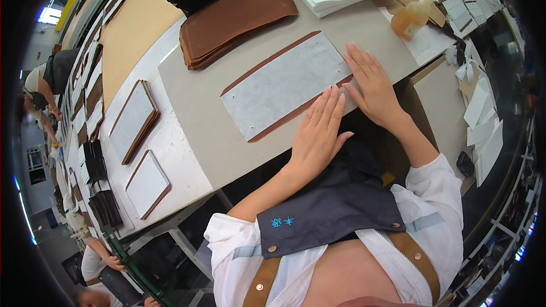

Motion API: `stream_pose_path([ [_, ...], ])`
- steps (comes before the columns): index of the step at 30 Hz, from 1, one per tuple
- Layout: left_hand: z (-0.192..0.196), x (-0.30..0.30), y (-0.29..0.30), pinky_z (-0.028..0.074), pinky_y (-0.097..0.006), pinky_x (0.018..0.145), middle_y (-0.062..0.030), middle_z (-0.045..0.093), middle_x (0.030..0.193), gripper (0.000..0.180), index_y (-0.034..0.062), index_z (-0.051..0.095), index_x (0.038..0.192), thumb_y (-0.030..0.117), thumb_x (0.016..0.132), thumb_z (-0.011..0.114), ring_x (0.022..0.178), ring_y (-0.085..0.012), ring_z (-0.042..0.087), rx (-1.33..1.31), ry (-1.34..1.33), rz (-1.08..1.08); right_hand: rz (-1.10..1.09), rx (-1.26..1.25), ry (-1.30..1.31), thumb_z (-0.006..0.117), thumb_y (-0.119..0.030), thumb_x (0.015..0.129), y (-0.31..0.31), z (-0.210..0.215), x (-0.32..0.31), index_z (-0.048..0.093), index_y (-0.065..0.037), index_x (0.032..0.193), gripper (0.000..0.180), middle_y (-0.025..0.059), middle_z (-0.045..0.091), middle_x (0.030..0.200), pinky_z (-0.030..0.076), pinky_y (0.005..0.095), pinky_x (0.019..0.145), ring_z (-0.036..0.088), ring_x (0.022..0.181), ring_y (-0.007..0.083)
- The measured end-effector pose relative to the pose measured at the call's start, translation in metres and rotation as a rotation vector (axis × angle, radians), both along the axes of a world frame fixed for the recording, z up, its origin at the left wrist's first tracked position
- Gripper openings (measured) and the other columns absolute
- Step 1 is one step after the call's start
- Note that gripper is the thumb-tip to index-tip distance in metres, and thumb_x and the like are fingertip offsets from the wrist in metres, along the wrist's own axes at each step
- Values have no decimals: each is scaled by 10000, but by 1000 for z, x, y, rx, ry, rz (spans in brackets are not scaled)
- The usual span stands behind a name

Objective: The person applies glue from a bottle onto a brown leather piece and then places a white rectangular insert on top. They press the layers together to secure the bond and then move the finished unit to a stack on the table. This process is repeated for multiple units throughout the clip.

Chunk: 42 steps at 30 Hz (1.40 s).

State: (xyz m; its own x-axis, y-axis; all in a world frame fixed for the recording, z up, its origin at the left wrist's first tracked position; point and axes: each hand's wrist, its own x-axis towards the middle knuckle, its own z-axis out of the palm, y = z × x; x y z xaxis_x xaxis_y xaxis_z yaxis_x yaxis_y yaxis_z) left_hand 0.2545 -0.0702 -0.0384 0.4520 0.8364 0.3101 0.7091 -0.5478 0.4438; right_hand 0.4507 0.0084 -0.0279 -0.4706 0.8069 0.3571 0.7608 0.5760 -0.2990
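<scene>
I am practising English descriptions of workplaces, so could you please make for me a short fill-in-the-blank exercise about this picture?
1. The pale sheet lies on a ____ panel (colour).
2. The left hand and right hand are at the sheet's ____ end in the picture, not its left end.
3. In the picture, the brown stack is to the ____ of the bottle.
4. The person's right sleeve is mostly ____ (colour).

Missing words: brown; right; left; white.

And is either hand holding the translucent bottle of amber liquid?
No, the bottle sits apart from both the left hand and right hand.
</scene>
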Motion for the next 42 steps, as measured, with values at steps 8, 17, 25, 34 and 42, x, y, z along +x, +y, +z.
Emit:
stream_pose_path([
  [8, -5, 4, -4, 184, -511, 1241, -248, 308, 1612, 937, -75, 342, 1516, 525, 881, 680, 1530, -363, 251, 5, 231, 145, 176, -73, -247, 533, -340, 1019, 30, 1, -5, 314, -27, 1566, 668, 132, 328, 1631, 187, 464, 1251, 259, 1531, 284],
  [17, -6, -8, -4, 201, -501, 1238, -247, 330, 1599, 849, -66, 349, 1518, 408, 907, 701, 1527, -356, 256, -96, -148, 30, 139, -79, -188, 548, -404, 1007, 30, 4, -14, 311, -34, 1570, 714, 132, 303, 1644, 174, 472, 1252, 243, 1536, 284],
  [25, 14, -83, -54, 128, -540, 1239, -227, 222, 1651, 891, -49, 239, 1567, 426, 941, 657, 1552, -351, 180, -166, 150, 428, 108, -84, -187, 549, -356, 1008, 26, 1, -12, 317, -41, 1571, 686, 125, 314, 1640, 187, 461, 1247, 265, 1529, 274],
  [34, 24, -149, -39, 136, -430, 1253, -203, 230, 1661, 689, 9, 247, 1589, 409, 1071, 458, 1558, -316, 181, -376, -491, 428, 111, -40, -178, 545, -367, 1009, 27, -1, -13, 317, -22, 1566, 694, 144, 314, 1637, 189, 465, 1245, 274, 1524, 286],
  [42, 30, -198, 40, 485, -380, 959, -144, 629, 1244, 394, 36, 617, 1273, 273, 964, 673, 1072, -229, 612, -432, -248, 493, 132, -28, -199, 544, -380, 1010, 28, -1, -14, 331, -25, 1562, 690, 147, 316, 1636, 186, 477, 1243, 265, 1525, 311],
])
